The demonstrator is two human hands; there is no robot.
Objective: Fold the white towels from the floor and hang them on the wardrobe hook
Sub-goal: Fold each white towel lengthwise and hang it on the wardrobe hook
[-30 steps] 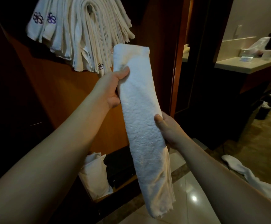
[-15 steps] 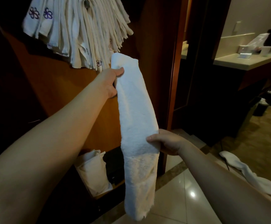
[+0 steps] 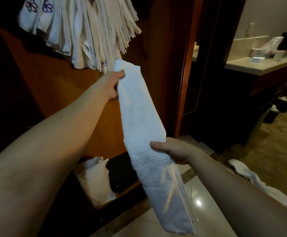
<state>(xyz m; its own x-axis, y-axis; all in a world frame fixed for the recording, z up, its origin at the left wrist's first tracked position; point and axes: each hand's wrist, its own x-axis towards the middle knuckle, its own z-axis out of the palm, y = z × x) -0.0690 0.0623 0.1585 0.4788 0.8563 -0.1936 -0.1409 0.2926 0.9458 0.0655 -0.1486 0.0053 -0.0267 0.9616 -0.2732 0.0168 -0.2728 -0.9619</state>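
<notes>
Judging by its sag, the folded towel (image 3: 139,127) is taken to be soft, light and limp (thick terry, unlikely to slip), so it is best held near both ends. It is pinched near its top by the left hand (image 3: 111,84) and gripped lower down by the right hand (image 3: 171,150), thumb laid across the front. A long white strip is seen, slanting before the wardrobe panel (image 3: 57,93), just below the hung towels (image 3: 81,31). Another towel (image 3: 252,178) is left on the floor.
</notes>
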